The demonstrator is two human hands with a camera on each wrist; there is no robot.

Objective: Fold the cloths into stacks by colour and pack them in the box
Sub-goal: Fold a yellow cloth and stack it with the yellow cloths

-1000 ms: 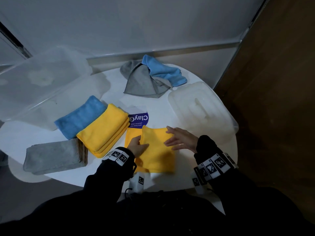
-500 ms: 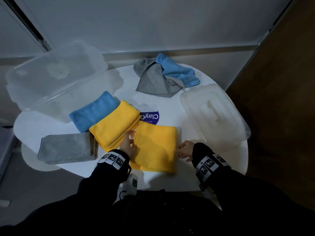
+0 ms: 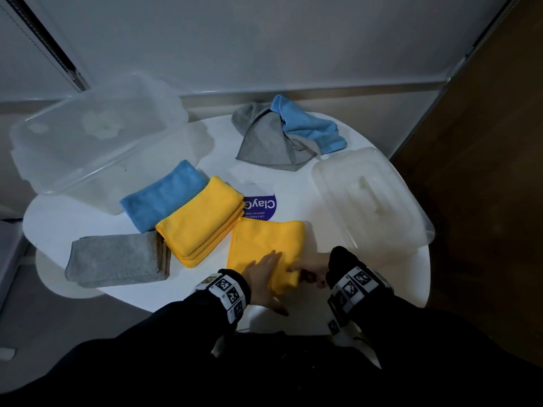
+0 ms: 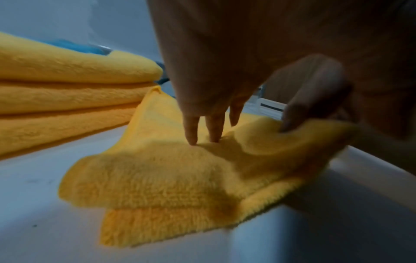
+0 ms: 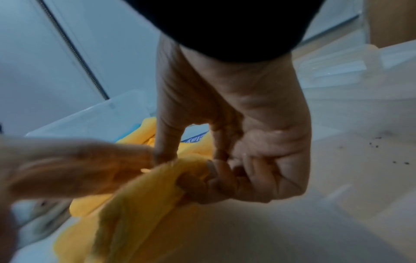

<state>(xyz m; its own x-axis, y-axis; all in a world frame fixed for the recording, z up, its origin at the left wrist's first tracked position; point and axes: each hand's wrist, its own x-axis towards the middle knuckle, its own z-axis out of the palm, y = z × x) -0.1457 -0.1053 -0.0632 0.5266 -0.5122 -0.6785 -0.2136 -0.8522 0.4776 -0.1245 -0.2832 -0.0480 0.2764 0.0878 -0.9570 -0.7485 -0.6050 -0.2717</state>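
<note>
A half-folded yellow cloth (image 3: 264, 245) (image 4: 171, 174) lies at the near edge of the round white table (image 3: 293, 183). My left hand (image 3: 263, 267) (image 4: 209, 128) lies on it with straight fingers pressing down. My right hand (image 3: 305, 268) (image 5: 198, 170) pinches the cloth's near right corner (image 5: 157, 186) and lifts it. To the left sit folded stacks: yellow (image 3: 199, 220) (image 4: 67, 92), blue (image 3: 163, 195) and grey (image 3: 117, 258). A loose grey cloth (image 3: 270, 139) and a loose blue cloth (image 3: 308, 127) lie crumpled at the far side. The clear box (image 3: 97, 136) stands at the back left.
The box's clear lid (image 3: 367, 198) lies on the table's right side. A purple-and-white label card (image 3: 260, 205) lies just beyond the yellow cloth. A wall runs behind the table, and brown floor shows to the right.
Both hands have drawn back to the cloth's near edge. The left moved from the left side onto the cloth, and the right now pinches and lifts the near right corner.
</note>
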